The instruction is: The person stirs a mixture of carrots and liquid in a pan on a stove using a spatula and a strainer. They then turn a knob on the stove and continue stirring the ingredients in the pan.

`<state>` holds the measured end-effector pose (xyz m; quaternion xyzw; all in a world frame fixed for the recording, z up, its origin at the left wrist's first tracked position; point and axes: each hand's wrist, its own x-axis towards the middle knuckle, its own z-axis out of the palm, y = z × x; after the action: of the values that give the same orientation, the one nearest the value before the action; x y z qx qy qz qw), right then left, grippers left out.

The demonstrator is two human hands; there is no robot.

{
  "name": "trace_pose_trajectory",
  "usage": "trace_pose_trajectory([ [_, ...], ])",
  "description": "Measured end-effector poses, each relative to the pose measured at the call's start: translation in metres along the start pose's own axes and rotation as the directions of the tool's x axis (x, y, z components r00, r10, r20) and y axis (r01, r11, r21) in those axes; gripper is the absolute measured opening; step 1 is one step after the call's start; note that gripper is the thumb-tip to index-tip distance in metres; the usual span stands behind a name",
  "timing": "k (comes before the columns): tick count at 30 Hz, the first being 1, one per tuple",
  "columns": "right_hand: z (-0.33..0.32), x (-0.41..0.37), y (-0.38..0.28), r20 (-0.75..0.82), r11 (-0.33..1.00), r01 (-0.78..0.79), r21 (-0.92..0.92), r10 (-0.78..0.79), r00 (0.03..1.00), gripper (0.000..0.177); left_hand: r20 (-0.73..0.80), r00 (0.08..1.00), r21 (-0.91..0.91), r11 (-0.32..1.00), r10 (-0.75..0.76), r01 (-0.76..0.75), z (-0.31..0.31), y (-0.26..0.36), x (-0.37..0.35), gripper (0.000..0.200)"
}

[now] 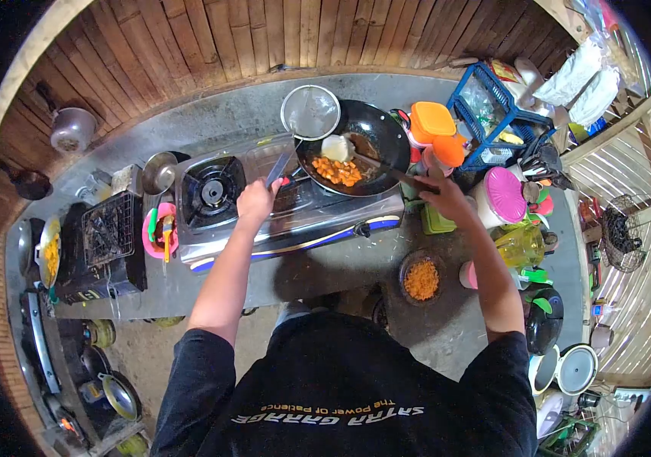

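Note:
My left hand (256,199) is closed around the handle of a round mesh strainer (310,112), which is over the left rim of a black wok (391,138). Orange pieces of food (338,171) lie in the wok beside brown liquid. My right hand (441,192) grips the long handle of a ladle (338,148), whose pale head is in the wok above the food. The wok sits on the right side of a silver two-burner stove (287,228).
The left burner (213,192) holds no pan. Left of it are a pink bowl (159,232) and a grill rack (108,228). Orange-lidded containers (432,122), a blue basket (493,114) and a pink lid (504,197) stand right. Orange shreds fill a bowl (421,279) nearer my body.

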<state>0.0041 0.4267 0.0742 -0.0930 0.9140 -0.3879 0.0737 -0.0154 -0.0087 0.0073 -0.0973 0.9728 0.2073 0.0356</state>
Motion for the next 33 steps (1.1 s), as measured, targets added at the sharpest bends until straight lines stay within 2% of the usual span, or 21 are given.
trace_pose_trajectory([
  [2, -0.015, -0.009, 0.005, -0.076, 0.986, 0.032, -0.165, -0.045, 0.996, 0.040, 0.003, 1.000, 0.005, 1.000, -0.009, 0.009, -0.001, 0.001, 0.000, 0.057],
  [5, -0.028, -0.019, 0.002, -0.186, 0.906, -0.040, -0.421, -0.043, 0.982, 0.038, 0.009, 1.000, 0.012, 1.000, -0.004, 0.004, 0.000, 0.000, 0.000, 0.057],
  [8, -0.031, -0.022, -0.007, -0.188, 0.857, -0.187, -0.480, 0.107, 0.976, 0.037, 0.006, 1.000, 0.002, 1.000, 0.002, -0.002, 0.000, 0.000, 0.000, 0.057],
  [11, -0.028, -0.020, -0.009, -0.093, 0.820, -0.194, -0.538, 0.171, 0.981, 0.036, -0.002, 1.000, -0.004, 1.000, -0.001, 0.001, -0.001, 0.001, 0.000, 0.056],
  [14, -0.016, -0.029, -0.045, -0.023, 0.902, -0.090, -0.423, 0.088, 0.996, 0.037, -0.003, 1.000, -0.010, 1.000, -0.004, 0.004, 0.000, 0.000, -0.001, 0.056],
  [17, 0.003, -0.018, -0.009, 0.043, 0.955, -0.011, -0.298, 0.025, 0.999, 0.037, -0.006, 1.000, -0.008, 1.000, -0.006, 0.006, 0.001, 0.000, 0.001, 0.057],
  [20, -0.011, -0.037, -0.073, 0.003, 0.907, -0.096, -0.409, 0.107, 0.994, 0.037, -0.022, 1.000, -0.002, 1.000, -0.006, 0.006, 0.002, -0.002, 0.001, 0.058],
  [23, -0.026, -0.048, -0.074, -0.082, 0.865, -0.122, -0.486, 0.094, 0.992, 0.045, -0.023, 1.000, -0.011, 1.000, 0.000, 0.000, 0.002, -0.001, -0.001, 0.059],
  [26, -0.048, -0.070, -0.102, -0.124, 0.818, 0.025, -0.574, -0.117, 0.985, 0.048, -0.009, 1.000, -0.018, 1.000, 0.001, -0.002, 0.001, -0.001, 0.000, 0.059],
  [33, -0.051, -0.089, -0.107, -0.057, 0.713, 0.046, -0.699, -0.120, 0.991, 0.051, -0.004, 1.000, -0.009, 1.000, -0.001, 0.001, 0.001, -0.001, 0.001, 0.059],
])
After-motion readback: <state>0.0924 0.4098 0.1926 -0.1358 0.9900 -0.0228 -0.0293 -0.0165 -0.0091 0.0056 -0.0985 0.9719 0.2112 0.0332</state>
